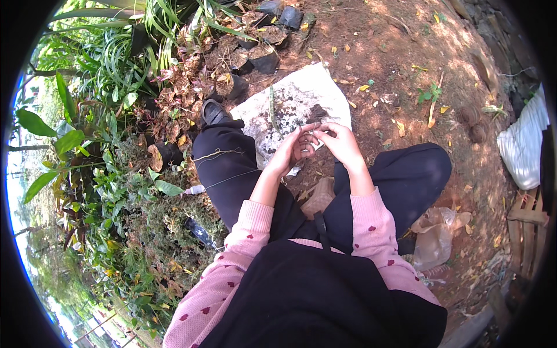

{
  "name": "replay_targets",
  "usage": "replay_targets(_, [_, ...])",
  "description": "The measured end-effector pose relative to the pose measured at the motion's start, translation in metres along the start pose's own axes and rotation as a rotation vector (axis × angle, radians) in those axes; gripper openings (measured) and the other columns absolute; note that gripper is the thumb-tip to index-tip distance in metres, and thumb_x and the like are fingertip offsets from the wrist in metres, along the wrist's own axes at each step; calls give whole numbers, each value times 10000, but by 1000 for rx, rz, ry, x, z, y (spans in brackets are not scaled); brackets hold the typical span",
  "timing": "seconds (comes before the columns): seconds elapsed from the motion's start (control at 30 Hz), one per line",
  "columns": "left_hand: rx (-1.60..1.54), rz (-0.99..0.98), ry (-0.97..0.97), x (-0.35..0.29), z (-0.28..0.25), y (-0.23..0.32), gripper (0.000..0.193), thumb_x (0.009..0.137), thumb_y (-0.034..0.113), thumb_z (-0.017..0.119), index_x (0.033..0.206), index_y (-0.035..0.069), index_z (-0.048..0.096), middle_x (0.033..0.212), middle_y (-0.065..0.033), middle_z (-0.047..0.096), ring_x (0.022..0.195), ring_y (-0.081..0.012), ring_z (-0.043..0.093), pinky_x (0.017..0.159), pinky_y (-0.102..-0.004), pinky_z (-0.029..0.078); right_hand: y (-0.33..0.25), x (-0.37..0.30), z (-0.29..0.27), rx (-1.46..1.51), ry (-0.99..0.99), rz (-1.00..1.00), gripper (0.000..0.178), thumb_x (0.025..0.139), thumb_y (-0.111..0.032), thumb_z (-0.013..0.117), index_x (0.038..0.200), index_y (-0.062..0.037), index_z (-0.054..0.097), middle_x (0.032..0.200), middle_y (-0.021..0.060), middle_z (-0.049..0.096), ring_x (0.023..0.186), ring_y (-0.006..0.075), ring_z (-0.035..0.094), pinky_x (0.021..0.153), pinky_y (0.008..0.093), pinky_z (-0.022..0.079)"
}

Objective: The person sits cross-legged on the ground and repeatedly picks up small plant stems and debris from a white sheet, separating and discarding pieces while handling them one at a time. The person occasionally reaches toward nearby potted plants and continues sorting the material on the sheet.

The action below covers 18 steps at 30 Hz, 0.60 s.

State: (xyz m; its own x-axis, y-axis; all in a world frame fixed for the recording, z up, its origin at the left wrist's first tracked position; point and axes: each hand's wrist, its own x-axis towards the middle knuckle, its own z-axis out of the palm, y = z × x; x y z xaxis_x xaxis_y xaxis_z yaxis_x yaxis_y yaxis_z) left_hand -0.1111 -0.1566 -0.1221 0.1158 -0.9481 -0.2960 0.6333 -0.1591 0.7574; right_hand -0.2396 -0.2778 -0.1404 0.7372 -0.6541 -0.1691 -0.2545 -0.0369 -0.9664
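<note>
My left hand (288, 152) and my right hand (342, 144) meet in front of me, over the near edge of a white sheet (332, 95). Both have curled fingers, and their tips come together. Whatever they pinch, if anything, is too small or hidden to make out. Dark crumbly soil (293, 103) is scattered over the sheet. A long, narrow green stem or leaf (272, 107) lies on it, beyond my left hand. Across my left trouser leg (223, 168) runs a thin yellowish string (217, 153), with a finer thread below it.
Dense potted plants (125, 168) crowd the left side, with black planting bags (265, 61) at the far left. A small white-capped bottle or tube (195, 189) lies by my left leg. Crumpled clear plastic (433, 238), a white sack (525, 145) and a wooden crate (527, 223) are at the right.
</note>
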Motion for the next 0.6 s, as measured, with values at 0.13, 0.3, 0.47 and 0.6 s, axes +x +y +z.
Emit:
replay_targets(0.13, [23,5,5,2,1,-1,603,952,491,361,1335,28,412,988,-73,519,842,-138,485,791,-285,435,5,1,4,125,71,46,208,800,-183,666,900,-1,673,812,70,662,750,108,590,693,262,457])
replay_targets(0.3, [7,23,3,5,7,1,599,953,477,367,1326,10,417,995,-78,521,843,-135,485,790,-278,437,-1,3,2,161,18,101,184,859,-94,616,995,25,647,889,28,647,797,76,561,700,216,431])
replay_targets(0.47, [-6,49,23,9,8,1,604,946,467,393,1344,13,384,1022,-92,527,857,-143,504,790,-287,444,-17,1,1,289,24,163,184,867,-81,596,1008,23,651,917,42,655,829,89,578,734,218,440])
replay_targets(0.6, [-13,45,23,12,6,-3,618,940,471,405,1354,14,360,1038,-103,530,865,-151,522,781,-297,452,-16,2,6,366,122,105,138,831,-117,640,907,-7,674,746,-2,629,661,46,525,590,205,411])
